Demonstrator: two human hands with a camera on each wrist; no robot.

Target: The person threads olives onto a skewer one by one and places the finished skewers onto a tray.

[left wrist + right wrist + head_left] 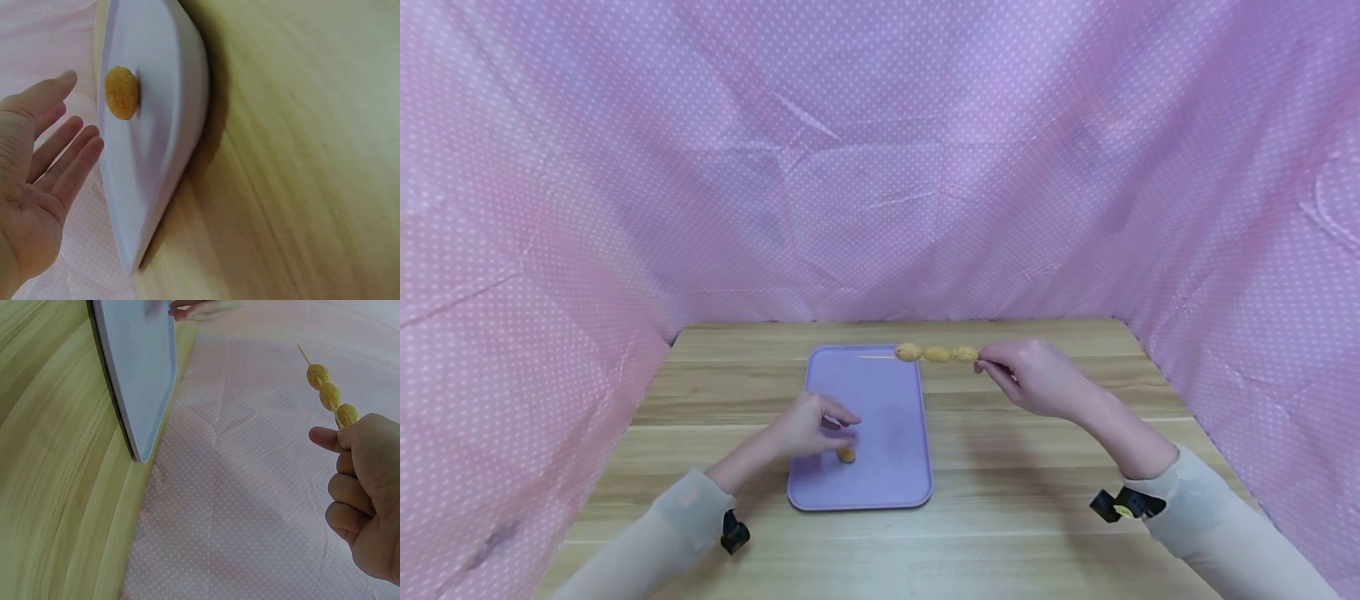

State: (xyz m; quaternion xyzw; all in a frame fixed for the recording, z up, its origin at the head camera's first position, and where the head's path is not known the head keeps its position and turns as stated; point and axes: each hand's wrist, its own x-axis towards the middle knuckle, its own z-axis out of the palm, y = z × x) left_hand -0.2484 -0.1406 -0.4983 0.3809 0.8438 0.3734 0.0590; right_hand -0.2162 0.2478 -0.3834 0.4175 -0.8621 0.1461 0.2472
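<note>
My right hand (1037,377) pinches one end of a skewer (303,354) that carries three small yellow-brown balls (329,396). In the head view the skewer lies level, its bare pointed tip to the left over the far part of the purple tray (887,467). My left hand (812,425) hovers over the tray with fingers spread and nothing in them. Just beside its fingertips, a single loose ball (121,92) of the same yellow-brown colour sits on the tray, apart from the fingers in the left wrist view.
The tray lies on a wooden table (722,358). Pink polka-dot cloth (880,233) hangs behind the table and along both sides. Dark wrist cameras are strapped at both sleeves (692,517).
</note>
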